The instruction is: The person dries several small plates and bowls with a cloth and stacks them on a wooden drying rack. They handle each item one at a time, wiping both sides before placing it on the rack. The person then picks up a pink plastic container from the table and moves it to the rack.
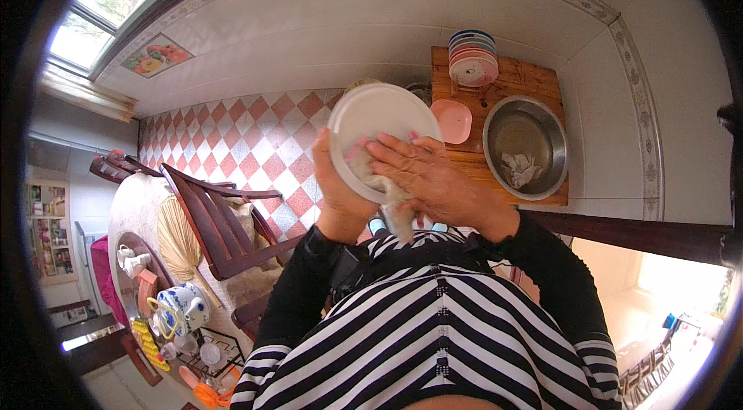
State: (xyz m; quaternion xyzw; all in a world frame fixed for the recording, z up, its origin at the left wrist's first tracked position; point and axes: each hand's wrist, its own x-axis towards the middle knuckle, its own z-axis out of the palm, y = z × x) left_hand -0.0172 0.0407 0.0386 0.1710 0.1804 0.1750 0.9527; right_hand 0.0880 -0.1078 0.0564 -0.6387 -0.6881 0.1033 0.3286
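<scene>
A round white dish (383,111), perhaps plastic, is raised in front of my body with one face towards me. My left hand (342,195) grips it by the left rim and from below. Flat against its lower part, my right hand (426,180) presses a pale cloth (399,212) with pink patches. The cloth's loose end hangs below the dish's rim; the rest is partly covered by my fingers. Just right of the dish, a pink square plate (451,122) lies on a wooden table (528,70).
On that table stand a metal basin (525,137) holding water and a whitish cloth (520,169), and a rack of upright coloured plates (473,58). To the left are a dark wooden chair (223,230) and a round table with a palm-leaf fan (179,233) and a blue-and-white teapot (183,308).
</scene>
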